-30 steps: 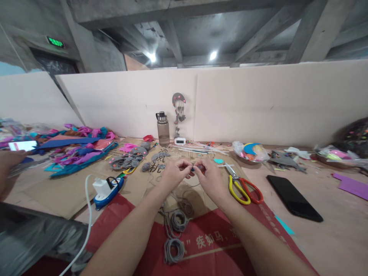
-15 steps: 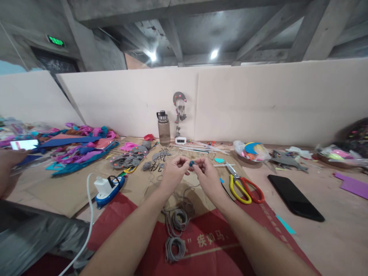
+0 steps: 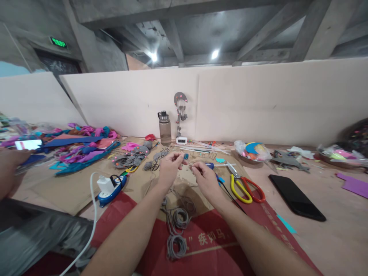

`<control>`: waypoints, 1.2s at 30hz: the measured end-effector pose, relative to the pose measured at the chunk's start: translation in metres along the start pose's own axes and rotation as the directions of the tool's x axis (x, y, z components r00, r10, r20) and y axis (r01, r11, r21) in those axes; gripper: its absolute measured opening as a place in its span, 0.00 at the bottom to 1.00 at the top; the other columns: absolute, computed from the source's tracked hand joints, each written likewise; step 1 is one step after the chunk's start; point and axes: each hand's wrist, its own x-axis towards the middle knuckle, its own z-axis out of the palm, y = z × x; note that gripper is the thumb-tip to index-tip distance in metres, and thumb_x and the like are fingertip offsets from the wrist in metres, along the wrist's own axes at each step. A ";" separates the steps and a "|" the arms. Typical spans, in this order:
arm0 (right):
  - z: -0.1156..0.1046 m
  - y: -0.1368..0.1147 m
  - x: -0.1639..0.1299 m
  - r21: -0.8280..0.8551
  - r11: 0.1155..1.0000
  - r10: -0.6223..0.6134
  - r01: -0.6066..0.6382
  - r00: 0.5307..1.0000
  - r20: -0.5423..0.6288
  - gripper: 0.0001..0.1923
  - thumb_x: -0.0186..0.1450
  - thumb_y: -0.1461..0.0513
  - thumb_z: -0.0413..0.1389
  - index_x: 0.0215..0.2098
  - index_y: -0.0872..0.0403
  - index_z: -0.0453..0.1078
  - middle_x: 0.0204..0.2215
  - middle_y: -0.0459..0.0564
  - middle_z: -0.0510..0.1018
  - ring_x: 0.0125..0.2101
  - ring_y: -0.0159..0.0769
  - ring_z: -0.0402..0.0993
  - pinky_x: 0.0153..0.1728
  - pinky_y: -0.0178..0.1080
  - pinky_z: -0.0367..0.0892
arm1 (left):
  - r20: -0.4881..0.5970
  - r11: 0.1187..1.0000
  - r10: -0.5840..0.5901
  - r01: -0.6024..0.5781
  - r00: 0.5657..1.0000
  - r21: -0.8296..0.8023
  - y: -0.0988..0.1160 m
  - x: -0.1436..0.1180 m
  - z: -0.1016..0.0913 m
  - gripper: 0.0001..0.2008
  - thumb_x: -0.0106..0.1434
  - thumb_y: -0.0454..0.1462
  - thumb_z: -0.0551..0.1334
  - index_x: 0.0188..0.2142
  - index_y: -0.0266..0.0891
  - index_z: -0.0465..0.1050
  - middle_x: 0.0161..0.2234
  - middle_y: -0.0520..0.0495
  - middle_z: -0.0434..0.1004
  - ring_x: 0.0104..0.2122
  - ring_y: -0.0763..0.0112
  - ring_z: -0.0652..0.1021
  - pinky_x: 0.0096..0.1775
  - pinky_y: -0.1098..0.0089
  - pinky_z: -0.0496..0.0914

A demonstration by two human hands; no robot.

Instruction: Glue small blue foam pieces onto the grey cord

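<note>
Hands (image 3: 186, 170) moved apart, pinching grey cord (image 3: 188, 165).

Pale partition boards (image 3: 258, 99), bare concrete ceiling beams (image 3: 175, 34), two ceiling lights (image 3: 214, 54).

A: The small blue bit (image 3: 186, 156) at the left hand (image 3: 169, 168) is too tiny to identify. Whatever the right hand (image 3: 204, 178) pinches is hidden in its grip.

B: Another person's hand (image 3: 10, 168) is cut off by the left edge, and the lit phone screen (image 3: 28, 144) beside it is unreadable. The dark round heap (image 3: 358, 134) is cropped at the right edge.

A: The gray cord coils (image 3: 176, 245) show, but the strand up to the hands is too thin to follow. The green sign (image 3: 59, 42) is blurred.
</note>
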 end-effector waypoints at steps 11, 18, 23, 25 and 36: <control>0.000 -0.011 -0.005 -0.002 0.994 -0.104 0.107 0.970 0.218 0.11 0.65 0.59 0.50 0.30 0.53 0.71 0.27 0.44 0.73 0.30 0.32 0.68 0.33 0.34 0.61 | -0.306 0.905 -0.124 -0.020 0.944 -0.426 0.004 0.029 -0.031 0.12 0.48 0.39 0.69 0.29 0.35 0.71 0.23 0.54 0.73 0.23 0.79 0.75 0.22 0.80 0.61; -0.024 -0.032 -0.005 0.190 0.981 -0.091 0.038 0.956 0.279 0.16 0.64 0.51 0.53 0.34 0.53 0.75 0.23 0.44 0.72 0.22 0.28 0.62 0.23 0.31 0.58 | -0.481 0.804 -0.247 -0.099 0.841 -0.586 -0.001 0.049 -0.060 0.03 0.54 0.32 0.64 0.30 0.35 0.70 0.24 0.53 0.75 0.24 0.81 0.76 0.24 0.82 0.65; -0.033 -0.032 -0.002 0.186 0.982 -0.086 -0.029 0.808 0.582 0.19 0.65 0.50 0.52 0.29 0.54 0.75 0.26 0.46 0.75 0.21 0.28 0.64 0.21 0.32 0.60 | -0.453 0.805 -0.249 -0.077 0.856 -0.588 0.002 0.047 -0.057 0.04 0.54 0.32 0.64 0.30 0.35 0.71 0.23 0.53 0.74 0.22 0.81 0.74 0.22 0.82 0.63; -0.032 -0.026 0.003 0.058 0.995 -0.102 0.084 0.841 0.531 0.19 0.66 0.52 0.50 0.27 0.53 0.75 0.27 0.47 0.76 0.26 0.31 0.69 0.28 0.35 0.65 | -0.349 0.869 -0.164 -0.032 0.923 -0.494 0.002 0.039 -0.044 0.07 0.53 0.36 0.66 0.29 0.35 0.71 0.22 0.53 0.73 0.22 0.79 0.74 0.22 0.80 0.62; -0.024 -0.010 0.013 0.047 0.999 -0.019 0.020 1.000 -0.020 0.16 0.62 0.54 0.53 0.44 0.55 0.68 0.33 0.48 0.73 0.32 0.34 0.69 0.33 0.37 0.66 | 0.119 0.982 0.086 -0.105 0.989 0.159 0.012 -0.012 0.008 0.10 0.57 0.42 0.64 0.30 0.37 0.77 0.22 0.52 0.71 0.22 0.77 0.66 0.25 0.75 0.60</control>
